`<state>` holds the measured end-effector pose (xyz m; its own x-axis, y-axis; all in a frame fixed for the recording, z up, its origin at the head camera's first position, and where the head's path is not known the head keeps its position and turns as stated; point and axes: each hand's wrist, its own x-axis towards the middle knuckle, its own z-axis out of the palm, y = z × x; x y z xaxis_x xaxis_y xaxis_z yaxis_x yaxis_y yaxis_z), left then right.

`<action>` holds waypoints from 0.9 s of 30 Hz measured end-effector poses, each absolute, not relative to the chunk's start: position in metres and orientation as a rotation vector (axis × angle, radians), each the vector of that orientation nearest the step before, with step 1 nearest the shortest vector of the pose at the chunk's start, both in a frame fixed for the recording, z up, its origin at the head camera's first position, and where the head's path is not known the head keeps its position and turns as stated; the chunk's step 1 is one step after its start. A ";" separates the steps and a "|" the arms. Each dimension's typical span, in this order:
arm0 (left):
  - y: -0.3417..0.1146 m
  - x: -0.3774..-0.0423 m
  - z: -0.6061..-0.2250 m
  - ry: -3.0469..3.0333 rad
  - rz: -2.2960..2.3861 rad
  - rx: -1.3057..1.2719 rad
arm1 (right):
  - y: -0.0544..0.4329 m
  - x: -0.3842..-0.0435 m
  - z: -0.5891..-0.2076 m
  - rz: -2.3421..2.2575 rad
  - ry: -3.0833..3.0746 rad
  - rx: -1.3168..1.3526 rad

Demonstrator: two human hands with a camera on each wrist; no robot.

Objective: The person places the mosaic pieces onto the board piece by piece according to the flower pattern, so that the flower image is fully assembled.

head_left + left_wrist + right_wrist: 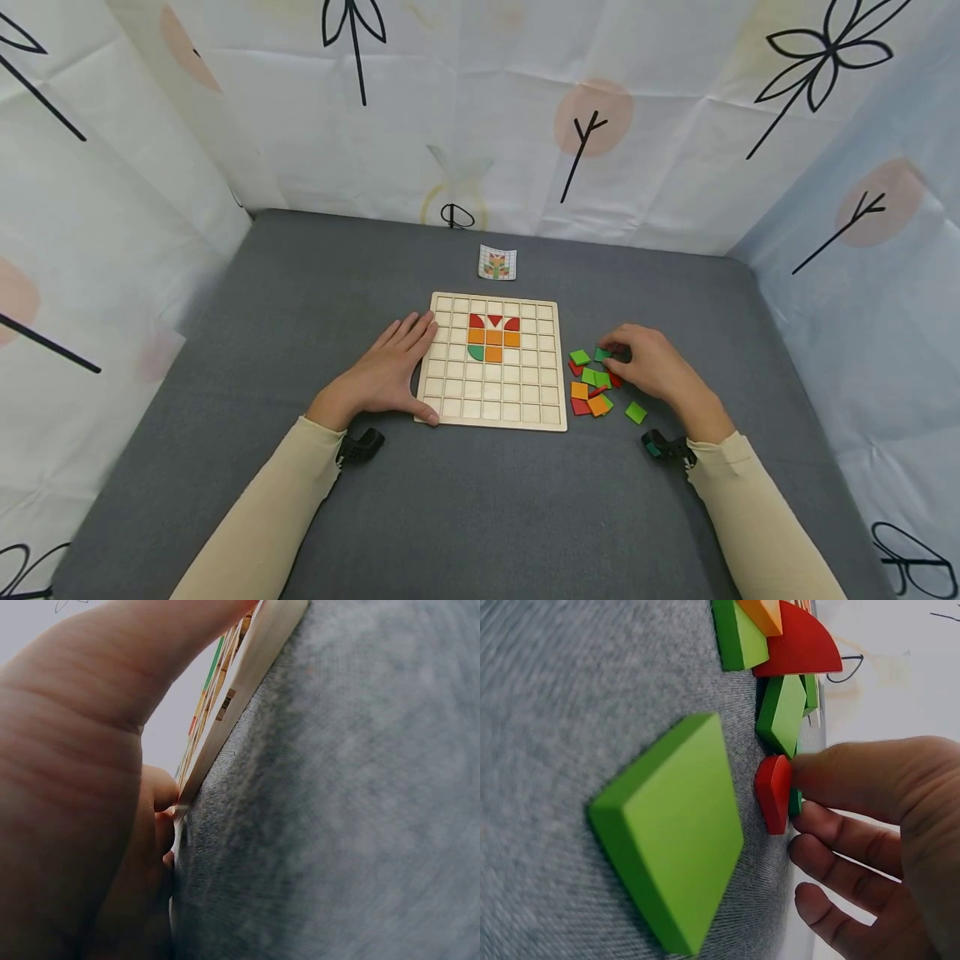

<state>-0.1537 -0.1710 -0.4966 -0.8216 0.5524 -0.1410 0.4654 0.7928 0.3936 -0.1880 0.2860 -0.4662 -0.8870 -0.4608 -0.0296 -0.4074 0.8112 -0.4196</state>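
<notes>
Along the left edge of a wooden grid board (457, 392) lies my left hand (390, 367), its fingers straight and spread and the thumb at the near left corner. In the left wrist view the board's side edge (247, 682) runs past the thumb. Set in the board are red, orange and green pieces, among them an orange square (493, 337) and a green quarter circle (476, 352). My right hand (648, 362) pinches a dark green piece (796, 801) between thumb and index finger at the loose pile. A red piece (774, 791) lies right beside the thumb.
Right of the board are several loose pieces, including an orange square (579, 390) and a red quarter circle (799, 645). A light green square (636, 412) lies apart, nearer me. Behind the board is a small pattern card (497, 262) on the grey table (360, 258).
</notes>
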 end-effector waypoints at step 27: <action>-0.170 -0.153 -0.495 2.737 0.499 0.799 | 0.276 -0.186 -0.455 -0.587 2.919 -0.766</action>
<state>-0.1532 -0.1703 -0.4949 -0.8193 0.5565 -0.1376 0.4721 0.7912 0.3887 -0.1864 0.2765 -0.4554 -0.8738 -0.4854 0.0311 -0.4596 0.8031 -0.3791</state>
